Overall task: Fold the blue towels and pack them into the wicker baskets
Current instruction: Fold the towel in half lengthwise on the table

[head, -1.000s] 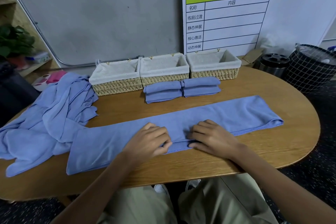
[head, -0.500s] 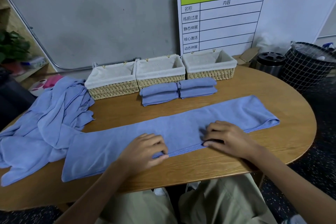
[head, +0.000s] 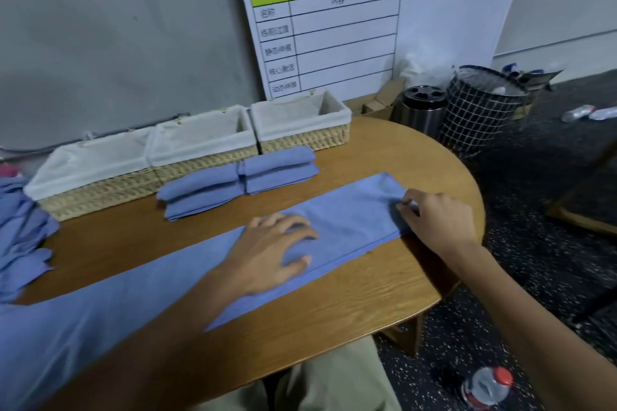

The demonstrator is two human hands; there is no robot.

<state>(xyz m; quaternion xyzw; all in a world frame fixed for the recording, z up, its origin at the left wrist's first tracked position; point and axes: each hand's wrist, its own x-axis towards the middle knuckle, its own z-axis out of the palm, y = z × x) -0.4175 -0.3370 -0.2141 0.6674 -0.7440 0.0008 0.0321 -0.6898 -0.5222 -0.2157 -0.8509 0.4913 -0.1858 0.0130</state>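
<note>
Towel strip (head: 347,220) lies lengthwise across wooden table (head: 384,294), its right end near the rounded edge. Left hand (head: 270,253) presses flat mid-strip, fingers spread. Right hand (head: 437,220) pinches the end corner. Folded towels (head: 240,180) touch three wicker baskets (head: 200,157). Bare wood along near edge. Board (head: 367,20) reads 训练计划表.

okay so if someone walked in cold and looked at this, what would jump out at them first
Likely the long blue towel stretched across the wooden table, with the left hand flat on its middle and the right hand pinching its right end. Behind it, folded towels sit in front of three lined wicker baskets. A big green-headed chart leans on the wall.
</note>
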